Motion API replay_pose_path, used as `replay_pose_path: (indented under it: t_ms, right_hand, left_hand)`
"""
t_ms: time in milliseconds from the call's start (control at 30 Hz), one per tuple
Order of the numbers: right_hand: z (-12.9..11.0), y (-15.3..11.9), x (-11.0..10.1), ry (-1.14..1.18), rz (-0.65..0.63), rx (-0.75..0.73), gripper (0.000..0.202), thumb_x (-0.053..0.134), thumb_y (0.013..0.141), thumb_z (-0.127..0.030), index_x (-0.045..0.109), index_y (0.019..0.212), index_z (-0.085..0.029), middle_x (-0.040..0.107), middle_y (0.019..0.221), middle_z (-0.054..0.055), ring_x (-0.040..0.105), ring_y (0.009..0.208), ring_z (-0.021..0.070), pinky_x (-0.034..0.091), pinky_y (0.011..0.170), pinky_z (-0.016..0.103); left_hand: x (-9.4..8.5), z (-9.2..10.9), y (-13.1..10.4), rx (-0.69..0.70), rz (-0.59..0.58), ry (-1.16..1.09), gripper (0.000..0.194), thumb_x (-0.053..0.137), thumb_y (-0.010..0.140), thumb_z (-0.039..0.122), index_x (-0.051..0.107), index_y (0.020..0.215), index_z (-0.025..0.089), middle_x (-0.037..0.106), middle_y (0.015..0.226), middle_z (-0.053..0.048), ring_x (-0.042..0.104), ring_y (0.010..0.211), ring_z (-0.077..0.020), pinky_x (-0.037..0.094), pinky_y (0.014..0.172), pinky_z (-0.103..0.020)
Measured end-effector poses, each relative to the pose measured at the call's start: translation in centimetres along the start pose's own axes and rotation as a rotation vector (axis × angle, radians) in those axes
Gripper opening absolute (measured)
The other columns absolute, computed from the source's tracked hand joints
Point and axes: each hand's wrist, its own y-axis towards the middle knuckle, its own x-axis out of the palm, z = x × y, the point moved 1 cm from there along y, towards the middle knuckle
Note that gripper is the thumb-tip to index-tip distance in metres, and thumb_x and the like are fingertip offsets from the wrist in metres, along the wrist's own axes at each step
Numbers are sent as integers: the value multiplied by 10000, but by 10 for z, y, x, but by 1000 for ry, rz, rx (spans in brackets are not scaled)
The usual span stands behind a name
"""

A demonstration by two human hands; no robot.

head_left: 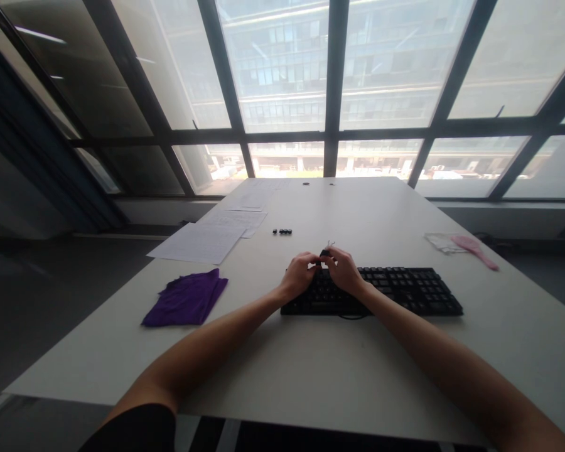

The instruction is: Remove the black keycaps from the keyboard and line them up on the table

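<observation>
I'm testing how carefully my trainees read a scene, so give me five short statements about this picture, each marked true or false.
1. A flat purple cloth lies left of the long black keyboard. True.
2. A pink, slim-handled object rests on the keyboard. False: it lies apart from the keyboard, at the right side of the white table.
3. Small black pieces sit in a short row beyond the keyboard. True.
4. The bare left hand and bare right hand are at opposite ends of the keyboard. False: they are close together by its left part.
5. The right hand's fingers hold a small black block. True.
</observation>
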Motion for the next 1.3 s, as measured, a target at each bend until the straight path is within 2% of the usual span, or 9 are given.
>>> replay_pose_path:
  t_ms: [167, 300, 500, 633, 767, 867, 1000, 1133, 1300]
  right_hand:
    - [-5, -3, 1, -228, -41, -19, 148, 445, 955, -240, 557, 864, -208, 634, 819, 57, 570, 747, 190, 380, 680, 271]
    - [-4, -4, 1, -302, -47, 71, 145, 445, 965, -280, 572, 929, -220, 661, 772, 46, 601, 691, 200, 339, 617, 264]
    - [5, 0, 1, -62, -34, 175, 126, 458, 951, -280, 568, 917, -227, 703, 765, 17, 648, 693, 178, 398, 638, 247]
    - [9, 2, 1, 42, -29, 207, 105, 480, 934, -276, 554, 883, -223, 706, 738, 4, 650, 668, 164, 434, 650, 251]
    - [10, 2, 2, 90, -19, 233, 103, 501, 924, -291, 547, 856, -228, 708, 732, 6, 664, 670, 171, 450, 641, 256]
    - [10, 1, 2, 116, -2, 241, 112, 510, 918, -301, 547, 842, -227, 700, 716, 8, 671, 676, 177, 454, 633, 256]
    - [11, 2, 1, 135, 14, 249, 136, 506, 912, -313, 540, 821, -218, 672, 682, 3, 635, 624, 163, 436, 604, 253]
    - [14, 3, 1, 105, 36, 233, 168, 513, 893, -317, 496, 759, -216, 593, 624, -21, 548, 579, 146, 383, 557, 247]
    - [16, 4, 2, 153, 3, 220, 157, 490, 898, -313, 469, 774, -218, 570, 635, -31, 520, 583, 138, 368, 553, 246]
  left_hand:
    - [1, -2, 2, -2, -8, 16, 187, 635, 822, 102, 752, 924, 206, 711, 958, -48, 630, 909, -195, 516, 824, -313]
    - [0, -2, 2, -11, 12, -11, 178, 632, 828, 113, 759, 913, 205, 706, 920, -43, 634, 838, -176, 522, 792, -301]
    - [-2, 5, -1, -11, 41, -113, 361, 654, 805, 73, 680, 1130, 228, 732, 903, -8, 660, 816, -152, 528, 807, -289]
    - [-3, 8, -1, -24, 44, -122, 314, 665, 791, 59, 681, 1062, 217, 747, 925, -15, 683, 838, -162, 537, 828, -305]
    - [-2, 5, -1, -51, 4, -170, 239, 671, 800, 94, 683, 1010, 207, 745, 928, -32, 702, 864, -181, 560, 822, -317]
    - [0, 2, -1, -52, 17, -171, 207, 676, 801, 105, 663, 985, 198, 727, 904, -28, 699, 824, -173, 571, 795, -313]
    - [1, 3, -3, 32, 51, -126, 170, 649, 821, 84, 647, 959, 182, 646, 1019, -43, 659, 741, -116, 562, 722, -260]
    - [2, 6, -4, 136, 26, -20, 204, 602, 854, 59, 676, 987, 195, 587, 1134, -63, 636, 827, -120, 551, 819, -287]
    - [1, 9, -6, 166, -17, 48, 236, 582, 870, 62, 698, 1016, 205, 589, 1151, -67, 624, 894, -145, 535, 864, -299]
